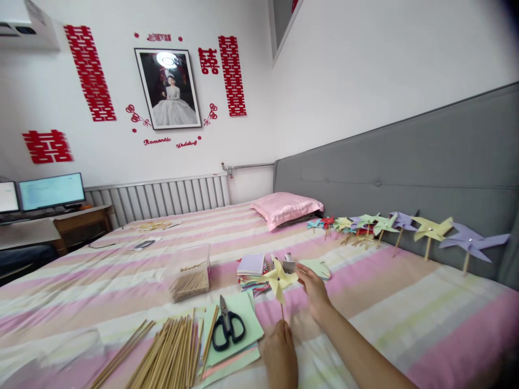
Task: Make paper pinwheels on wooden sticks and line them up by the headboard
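Observation:
A pale yellow paper pinwheel (279, 279) on a thin wooden stick stands upright in front of me. My left hand (280, 351) is closed around the lower part of that stick. Beside the pinwheel's right blade is my right hand (315, 289), its fingers stretched toward the blade tip; whether they touch it I cannot tell. Just behind the pinwheel sit a stack of coloured paper squares (250, 266) and a small grey object (288, 263), partly hidden. Some light green paper (317, 268) lies behind my right hand.
Black-handled scissors (228, 327) rest on green paper sheets (252, 319). Many wooden sticks (168, 351) lie at front left, near a clear plastic box (190, 281) of thin sticks. Finished pinwheels (430, 229) line the grey headboard (405, 162). A pink pillow (287, 207) lies farther back.

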`<action>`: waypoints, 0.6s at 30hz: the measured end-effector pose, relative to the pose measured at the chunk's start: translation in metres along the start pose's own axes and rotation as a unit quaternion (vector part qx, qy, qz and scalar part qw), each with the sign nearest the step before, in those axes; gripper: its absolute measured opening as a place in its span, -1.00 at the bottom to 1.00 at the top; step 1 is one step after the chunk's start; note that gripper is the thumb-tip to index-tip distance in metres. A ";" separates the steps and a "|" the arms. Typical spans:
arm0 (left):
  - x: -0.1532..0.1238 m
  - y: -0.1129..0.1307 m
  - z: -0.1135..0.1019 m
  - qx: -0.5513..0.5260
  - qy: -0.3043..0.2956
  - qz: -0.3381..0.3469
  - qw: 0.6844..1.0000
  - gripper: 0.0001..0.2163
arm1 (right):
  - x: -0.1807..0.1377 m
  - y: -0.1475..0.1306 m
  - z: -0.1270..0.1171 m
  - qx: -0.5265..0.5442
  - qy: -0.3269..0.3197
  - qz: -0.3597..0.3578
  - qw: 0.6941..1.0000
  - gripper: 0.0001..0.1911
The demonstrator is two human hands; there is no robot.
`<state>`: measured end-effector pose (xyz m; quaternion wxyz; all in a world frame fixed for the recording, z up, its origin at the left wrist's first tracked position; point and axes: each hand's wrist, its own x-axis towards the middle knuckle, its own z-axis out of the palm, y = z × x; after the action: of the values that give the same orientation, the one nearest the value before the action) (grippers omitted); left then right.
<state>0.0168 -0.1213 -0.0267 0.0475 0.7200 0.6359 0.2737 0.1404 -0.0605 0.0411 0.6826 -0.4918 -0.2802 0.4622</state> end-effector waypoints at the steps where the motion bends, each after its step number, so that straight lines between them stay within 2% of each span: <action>1: 0.000 0.000 0.000 0.002 0.001 -0.001 1.000 -0.73 | 0.002 -0.002 0.000 -0.009 -0.007 0.004 1.000 -0.77; 6: 0.001 -0.001 0.001 0.007 0.001 -0.002 1.000 -0.74 | 0.001 0.003 -0.003 -0.056 -0.033 0.027 0.998 -0.79; 13: 0.001 0.000 -0.001 0.003 -0.001 -0.008 1.000 -0.72 | -0.017 0.022 0.001 -0.081 -0.062 0.036 0.994 -0.82; 18: 0.001 0.001 -0.002 0.002 0.000 -0.011 1.000 -0.72 | -0.026 0.014 0.007 -0.078 -0.088 0.013 0.993 -0.84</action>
<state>0.0165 -0.1216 -0.0242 0.0492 0.7129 0.6444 0.2720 0.1190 -0.0797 0.0325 0.6088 -0.5044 -0.3677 0.4897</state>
